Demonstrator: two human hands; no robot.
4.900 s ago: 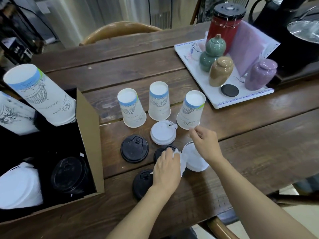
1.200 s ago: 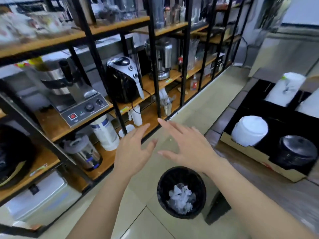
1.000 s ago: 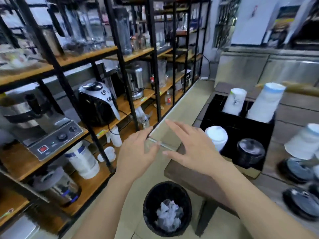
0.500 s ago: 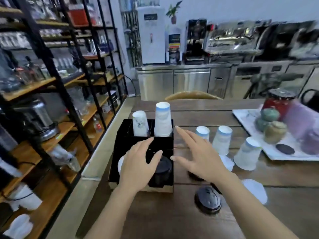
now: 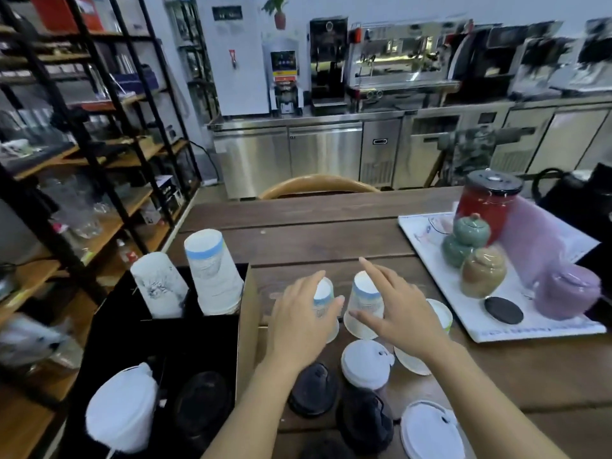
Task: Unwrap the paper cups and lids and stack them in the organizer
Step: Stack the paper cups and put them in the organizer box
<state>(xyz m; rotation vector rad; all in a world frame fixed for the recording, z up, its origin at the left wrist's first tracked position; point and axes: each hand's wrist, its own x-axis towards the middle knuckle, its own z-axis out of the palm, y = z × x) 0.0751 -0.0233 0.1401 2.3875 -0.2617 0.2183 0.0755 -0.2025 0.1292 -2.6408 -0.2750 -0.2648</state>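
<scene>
Three upturned paper cups stand on the wooden table. My left hand (image 5: 299, 323) curls around the left paper cup (image 5: 324, 293), thumb on its right side. My right hand (image 5: 395, 311) hovers with fingers spread over the middle cup (image 5: 364, 298); the third cup (image 5: 442, 314) is half hidden behind it. Loose white lids (image 5: 366, 362) (image 5: 430, 432) and black lids (image 5: 313, 390) (image 5: 364, 422) lie nearer me. The black organizer (image 5: 246, 326) at the left holds two cup stacks (image 5: 215, 276) (image 5: 159, 286), a white lid stack (image 5: 122, 412) and a black lid stack (image 5: 202, 402).
A white tray (image 5: 480, 329) with small ceramic jars, a red canister and a purple jar sits at the right. A chair back (image 5: 318, 185) shows beyond the far table edge. Metal shelving with appliances fills the left; steel counters line the back wall.
My view swung from the floor bin and shelves back to the table. Both hands, empty and spread over the bin before, came down onto the upturned cups.
</scene>
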